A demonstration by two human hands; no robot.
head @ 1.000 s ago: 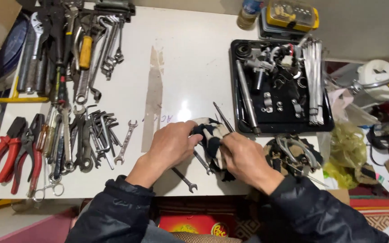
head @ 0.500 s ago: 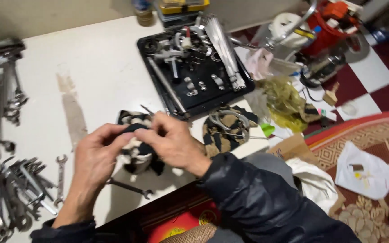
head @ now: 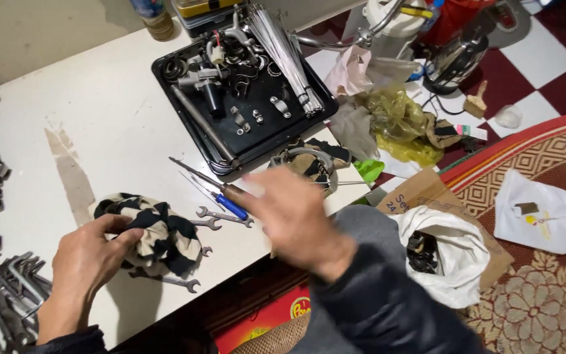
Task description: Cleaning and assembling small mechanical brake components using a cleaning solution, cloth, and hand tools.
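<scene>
The left hand (head: 90, 259) rests on the white table (head: 99, 111) with its fingers closed over the near edge of a black-and-cream striped cloth (head: 155, 229), bunched into a loose wad at the front of the table. The right hand (head: 296, 213) is blurred above the table edge, just beside a blue-handled screwdriver (head: 221, 196); whether its fingers are open or closed cannot be told. Small spanners (head: 221, 219) lie touching the cloth. A black tray (head: 325, 108) of metal parts stands further back. Judgement: the cloth is light, soft and limp; it will sag, so gather it in a full-hand bunch.
</scene>
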